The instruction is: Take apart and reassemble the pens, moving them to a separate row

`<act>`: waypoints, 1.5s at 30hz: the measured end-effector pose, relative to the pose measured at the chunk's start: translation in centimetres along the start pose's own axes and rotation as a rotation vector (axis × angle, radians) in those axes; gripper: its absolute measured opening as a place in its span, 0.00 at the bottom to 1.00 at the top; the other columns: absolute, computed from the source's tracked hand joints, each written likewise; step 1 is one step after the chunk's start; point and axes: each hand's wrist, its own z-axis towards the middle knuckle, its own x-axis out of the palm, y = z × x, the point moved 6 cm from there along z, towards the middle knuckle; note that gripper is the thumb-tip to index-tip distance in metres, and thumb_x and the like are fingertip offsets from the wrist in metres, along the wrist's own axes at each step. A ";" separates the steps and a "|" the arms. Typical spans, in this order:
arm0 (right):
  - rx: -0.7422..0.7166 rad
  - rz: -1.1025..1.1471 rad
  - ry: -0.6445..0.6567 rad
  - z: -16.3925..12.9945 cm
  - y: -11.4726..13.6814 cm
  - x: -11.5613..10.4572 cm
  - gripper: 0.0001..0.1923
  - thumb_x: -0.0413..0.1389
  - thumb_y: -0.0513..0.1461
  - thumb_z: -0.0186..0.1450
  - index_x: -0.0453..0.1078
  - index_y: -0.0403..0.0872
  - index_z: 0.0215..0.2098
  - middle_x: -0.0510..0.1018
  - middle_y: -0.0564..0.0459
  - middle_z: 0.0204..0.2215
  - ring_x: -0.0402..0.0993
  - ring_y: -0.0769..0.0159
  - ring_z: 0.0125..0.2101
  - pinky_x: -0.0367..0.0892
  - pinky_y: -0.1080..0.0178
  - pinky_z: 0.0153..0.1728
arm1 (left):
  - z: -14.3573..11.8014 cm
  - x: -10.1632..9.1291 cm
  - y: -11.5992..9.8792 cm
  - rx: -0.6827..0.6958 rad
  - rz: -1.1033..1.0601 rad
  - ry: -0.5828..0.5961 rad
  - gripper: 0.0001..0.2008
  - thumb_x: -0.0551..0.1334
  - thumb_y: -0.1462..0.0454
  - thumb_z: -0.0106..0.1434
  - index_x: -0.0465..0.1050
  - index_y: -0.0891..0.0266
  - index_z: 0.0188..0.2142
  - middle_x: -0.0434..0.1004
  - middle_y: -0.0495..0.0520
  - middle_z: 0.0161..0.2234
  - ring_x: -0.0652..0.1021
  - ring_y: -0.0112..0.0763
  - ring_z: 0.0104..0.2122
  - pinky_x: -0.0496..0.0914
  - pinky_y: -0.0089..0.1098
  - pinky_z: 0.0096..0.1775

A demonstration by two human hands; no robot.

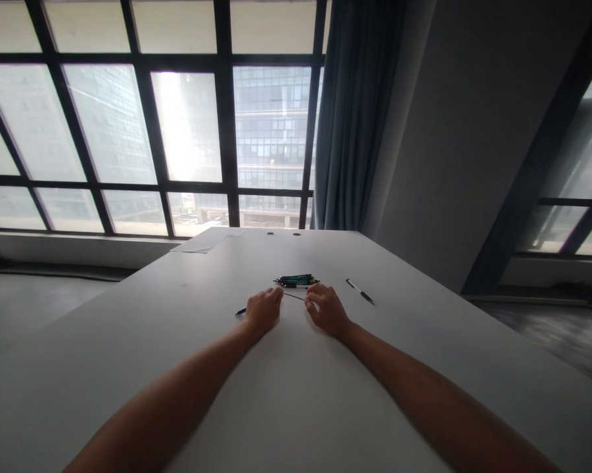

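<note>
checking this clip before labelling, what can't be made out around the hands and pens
- Head view: the left hand covers most of a dark pen; only its tip shows.
- The thin rod between the hands: too small to identify, and the right hand hides its end.
- Bundle of pens: too small to count.
- Lone pen: markings unreadable.

An office: a long white table (424, 315), pens (296, 281) (bundled), and gridded windows (187, 125) facing towers.
</note>
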 end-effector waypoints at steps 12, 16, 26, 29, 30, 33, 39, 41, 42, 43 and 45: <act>0.048 0.008 -0.062 0.0 -0.6 0.0 0.10 0.51 0.32 0.62 0.73 0.45 0.37 0.77 0.49 0.33 0.70 0.62 0.36 0.58 0.58 0.44 | -0.1 -0.1 -0.1 0.008 0.001 0.025 0.17 0.43 0.58 0.71 0.69 0.56 0.44 0.76 0.54 0.42 0.77 0.35 0.38 0.67 0.32 0.35; 0.043 0.004 -0.060 0.0 -0.3 -0.3 0.07 0.52 0.33 0.60 0.72 0.45 0.33 0.78 0.50 0.30 0.70 0.62 0.34 0.57 0.58 0.44 | 0.0 0.2 0.0 -0.003 -0.001 0.032 0.18 0.43 0.58 0.71 0.69 0.56 0.45 0.77 0.55 0.43 0.77 0.36 0.40 0.68 0.33 0.37; 0.250 -0.147 -0.008 -0.3 -2.2 0.4 0.03 0.55 0.33 0.55 0.70 0.45 0.25 0.77 0.49 0.27 0.68 0.61 0.33 0.55 0.58 0.39 | 0.2 1.1 0.5 -0.056 -0.050 0.085 0.19 0.47 0.58 0.69 0.63 0.59 0.55 0.76 0.59 0.48 0.77 0.40 0.44 0.69 0.36 0.41; 0.248 -0.079 0.043 -0.3 -2.1 0.8 0.05 0.55 0.32 0.55 0.73 0.45 0.27 0.78 0.50 0.26 0.70 0.62 0.32 0.56 0.59 0.40 | 0.2 1.1 0.4 -0.041 -0.058 0.082 0.18 0.47 0.59 0.68 0.64 0.60 0.54 0.77 0.59 0.47 0.78 0.41 0.43 0.69 0.37 0.41; 0.235 -0.052 0.059 -0.3 -2.0 0.9 0.06 0.55 0.32 0.55 0.73 0.45 0.28 0.78 0.50 0.27 0.70 0.62 0.33 0.56 0.59 0.41 | 0.2 1.2 0.4 -0.040 -0.059 0.079 0.18 0.48 0.59 0.68 0.64 0.60 0.53 0.77 0.59 0.47 0.78 0.41 0.43 0.69 0.37 0.41; 0.196 0.006 0.084 -0.3 -1.7 1.2 0.06 0.55 0.32 0.56 0.74 0.45 0.28 0.78 0.50 0.28 0.71 0.62 0.34 0.58 0.59 0.42 | 0.2 1.2 0.4 -0.038 -0.066 0.077 0.18 0.48 0.59 0.67 0.64 0.61 0.53 0.77 0.58 0.46 0.78 0.41 0.43 0.69 0.37 0.40; 0.152 0.027 0.132 -0.3 -1.5 1.4 0.07 0.55 0.35 0.59 0.76 0.46 0.31 0.78 0.50 0.30 0.72 0.62 0.35 0.60 0.60 0.42 | 0.2 1.1 0.5 -0.044 -0.073 0.094 0.18 0.48 0.59 0.67 0.64 0.60 0.53 0.77 0.58 0.47 0.77 0.40 0.42 0.69 0.37 0.40; 0.143 0.001 0.146 -0.3 -1.3 1.4 0.07 0.55 0.35 0.59 0.77 0.46 0.32 0.78 0.50 0.31 0.72 0.62 0.35 0.59 0.59 0.42 | 0.2 1.0 0.4 -0.052 -0.073 0.093 0.17 0.49 0.61 0.66 0.65 0.61 0.52 0.76 0.59 0.46 0.77 0.40 0.43 0.69 0.37 0.41; 0.141 -0.011 0.152 -0.3 -1.3 1.4 0.07 0.56 0.35 0.60 0.77 0.46 0.31 0.78 0.50 0.31 0.72 0.61 0.36 0.59 0.59 0.42 | 0.2 1.0 0.4 -0.052 -0.075 0.089 0.18 0.50 0.62 0.65 0.65 0.61 0.52 0.76 0.59 0.46 0.76 0.39 0.43 0.69 0.36 0.42; 0.140 -0.019 0.157 -0.3 -1.2 1.4 0.07 0.56 0.35 0.60 0.77 0.46 0.31 0.78 0.50 0.32 0.71 0.61 0.37 0.59 0.59 0.43 | 0.2 0.9 0.3 -0.047 -0.079 0.080 0.18 0.51 0.64 0.64 0.65 0.62 0.52 0.76 0.60 0.46 0.75 0.39 0.44 0.69 0.36 0.43; 0.143 -0.026 0.151 -0.3 -1.2 1.2 0.07 0.56 0.35 0.60 0.77 0.46 0.31 0.78 0.50 0.33 0.71 0.61 0.37 0.58 0.59 0.42 | 0.3 0.7 0.1 -0.012 -0.089 0.048 0.19 0.52 0.67 0.61 0.66 0.64 0.52 0.76 0.60 0.45 0.74 0.39 0.46 0.68 0.36 0.44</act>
